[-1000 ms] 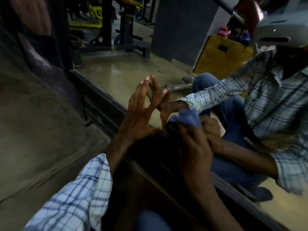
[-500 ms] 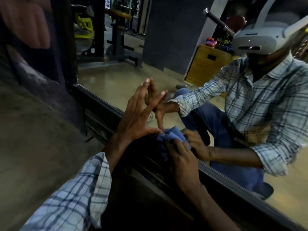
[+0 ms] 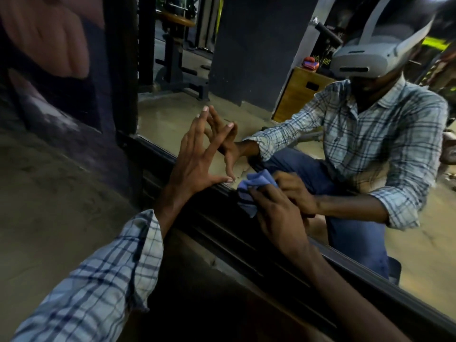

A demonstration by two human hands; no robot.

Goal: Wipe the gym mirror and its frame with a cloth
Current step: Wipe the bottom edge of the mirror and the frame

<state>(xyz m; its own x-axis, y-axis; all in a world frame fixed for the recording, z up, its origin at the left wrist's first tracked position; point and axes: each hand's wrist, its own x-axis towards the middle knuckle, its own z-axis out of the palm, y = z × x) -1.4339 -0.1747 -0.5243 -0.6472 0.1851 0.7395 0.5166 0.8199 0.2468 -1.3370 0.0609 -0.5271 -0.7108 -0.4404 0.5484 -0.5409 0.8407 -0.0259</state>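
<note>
The gym mirror fills the upper right, and its dark frame runs diagonally from centre left to lower right. My left hand presses flat on the glass near the bottom edge, fingers spread and straight. My right hand grips a bunched blue cloth against the frame's bottom rail, just right of my left thumb. Both hands, the cloth and my crouched body in a plaid shirt show as reflections in the glass.
A dark wall stands left of the mirror, above a dusty concrete floor. In the reflection I see gym machines, a dark pillar and a wooden box.
My head has risen, so more of the mirror shows. My right hand with the cloth has slid a little along the bottom frame rail. My left hand stays pressed on the glass.
</note>
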